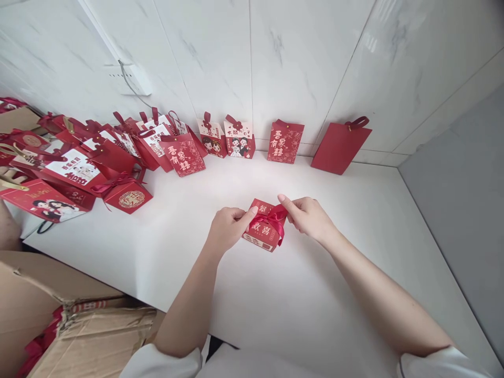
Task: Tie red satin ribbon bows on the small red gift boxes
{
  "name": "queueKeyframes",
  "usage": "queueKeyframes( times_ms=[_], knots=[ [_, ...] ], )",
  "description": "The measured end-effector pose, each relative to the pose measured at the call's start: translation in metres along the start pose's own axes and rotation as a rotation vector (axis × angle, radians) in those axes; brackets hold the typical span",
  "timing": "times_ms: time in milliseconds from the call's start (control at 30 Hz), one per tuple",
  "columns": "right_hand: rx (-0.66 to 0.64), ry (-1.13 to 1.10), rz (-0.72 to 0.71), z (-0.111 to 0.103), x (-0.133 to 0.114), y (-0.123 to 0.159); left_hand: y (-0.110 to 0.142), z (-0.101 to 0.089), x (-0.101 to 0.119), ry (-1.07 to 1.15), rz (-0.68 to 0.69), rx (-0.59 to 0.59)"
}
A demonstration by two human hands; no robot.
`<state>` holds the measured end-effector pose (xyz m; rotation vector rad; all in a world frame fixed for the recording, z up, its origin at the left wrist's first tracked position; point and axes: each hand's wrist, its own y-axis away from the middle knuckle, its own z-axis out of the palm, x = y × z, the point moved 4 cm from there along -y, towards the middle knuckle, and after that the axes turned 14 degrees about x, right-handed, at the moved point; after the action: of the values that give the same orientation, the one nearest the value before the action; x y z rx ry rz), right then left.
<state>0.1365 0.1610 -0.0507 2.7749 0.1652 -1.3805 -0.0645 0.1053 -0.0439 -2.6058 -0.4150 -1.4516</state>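
Observation:
A small red gift box [259, 241] with gold lettering sits on the white table [275, 299], in front of me. Around it runs a shiny red ribbon [279, 227], tied in a bow on top. My left hand [230, 227] is at the box's left side, its thumb and fingers pinching the left part of the bow. At the upper right, my right hand [309, 216] grips the other ribbon loop between thumb and fingers. The fingertips of both hands partly cover the ribbon.
Along the tiled wall stand a plain red bag [340, 148], a red printed box [286, 143] and two boxes with cartoon couples [239, 140]. Many red gift bags [79, 168] crowd the left. Cardboard boxes [102, 336] are at lower left; part of another person's arm [8, 226] shows beyond.

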Motion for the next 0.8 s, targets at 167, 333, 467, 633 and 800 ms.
queueKeyframes(
  times_ms=[167,333,467,633,800],
  knots=[
    [-0.109,-0.054,-0.064,-0.001,-0.003,0.000,0.003,0.004,0.002,0.045,-0.019,-0.103],
    [-0.222,-0.179,-0.078,-0.004,-0.003,-0.002,-0.001,0.000,0.005,0.106,-0.029,-0.144],
    [-0.230,-0.242,0.033,-0.001,0.006,-0.006,-0.005,0.001,0.005,0.143,-0.016,-0.158],
    [-0.164,-0.217,0.012,0.004,0.009,-0.009,-0.005,0.004,0.002,0.149,-0.018,-0.180],
    [-0.096,-0.223,-0.104,0.005,0.008,-0.012,-0.009,0.003,0.000,0.160,0.002,-0.103]
  ],
)
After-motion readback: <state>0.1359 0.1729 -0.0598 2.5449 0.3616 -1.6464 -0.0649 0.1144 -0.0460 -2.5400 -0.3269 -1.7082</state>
